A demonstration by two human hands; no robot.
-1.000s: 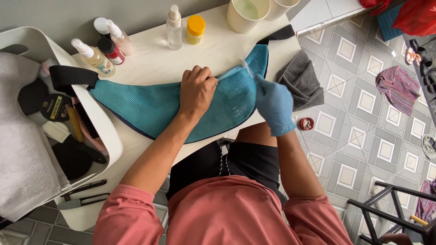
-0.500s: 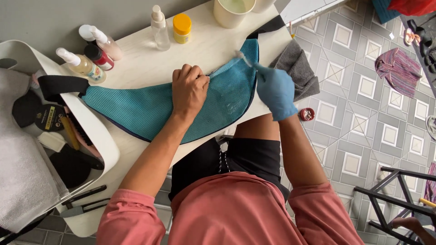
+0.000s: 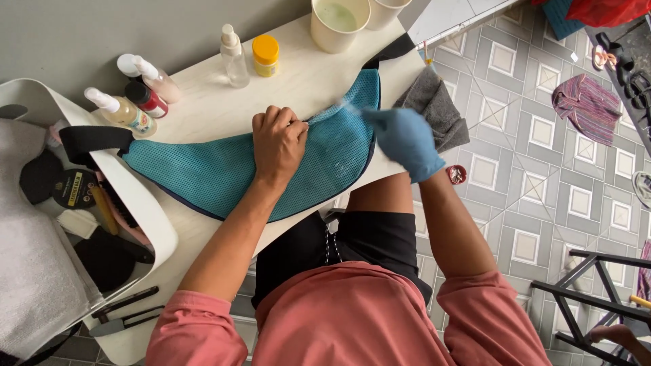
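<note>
Head view: the person presses the bare left hand [image 3: 278, 141], fingers curled and knuckles down, onto the teal mesh bag [image 3: 224, 173], which lies flat across the white table [image 3: 298, 81]. The gloved right hand [image 3: 405, 139] is closed around a small pale brush [image 3: 349, 106], blurred, with its tip on the bag's upper right part. A grey cloth [image 3: 437, 115] lies just beside that end, and bottles [image 3: 234, 47] and a cup [image 3: 339, 24] of pale liquid stand behind. Judging by this, scrubbing is under way at the right end; the mesh shows no clear foam or wet patch, so how much is already cleaned cannot be told.
</note>
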